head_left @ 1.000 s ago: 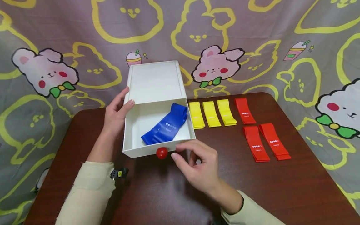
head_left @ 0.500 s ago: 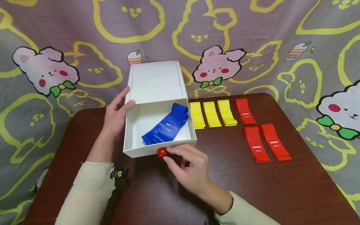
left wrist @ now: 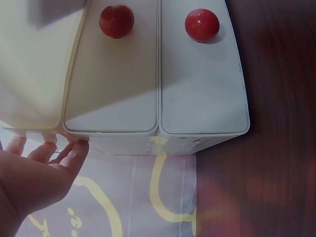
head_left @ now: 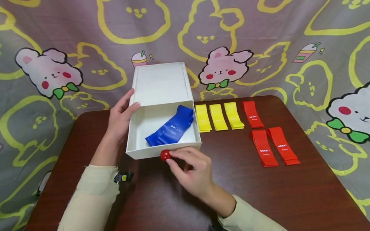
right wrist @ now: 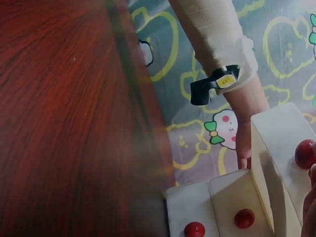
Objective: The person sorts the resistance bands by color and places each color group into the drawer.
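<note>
Right hand (head_left: 193,171): at 5 o'clock from the middle of the drawer (head_left: 145,154); your thumb and forefinger are narrow, pinching the red knob (head_left: 165,155).
Red knob: at 6 o'clock, on the drawer's front wall.
Drawer: white, jutting toward you from the top of the white cabinet (head_left: 162,85).
Front red bands (head_left: 264,148): two, folded, marked "Heavy", lying on the dark desk (head_left: 179,202) just past 3 o'clock.
Blue band (head_left: 171,129): folded, marked "Light", inside the drawer, slanting from 8 toward 2 o'clock.
Yellow bands (head_left: 218,117): three in a row, near 3 o'clock, just beside the drawer.
Back red band (head_left: 252,114): also near 3 o'clock, beyond the yellow row.
Left hand (head_left: 119,113): toward 10 o'clock; your fingers are spread, resting against the cabinet's side.
Cabinet: at 12 o'clock; your left wrist view shows two lower drawers (left wrist: 111,79), closed, with red knobs.
Curtain (head_left: 173,19): behind everything, printed with rabbits.
</note>
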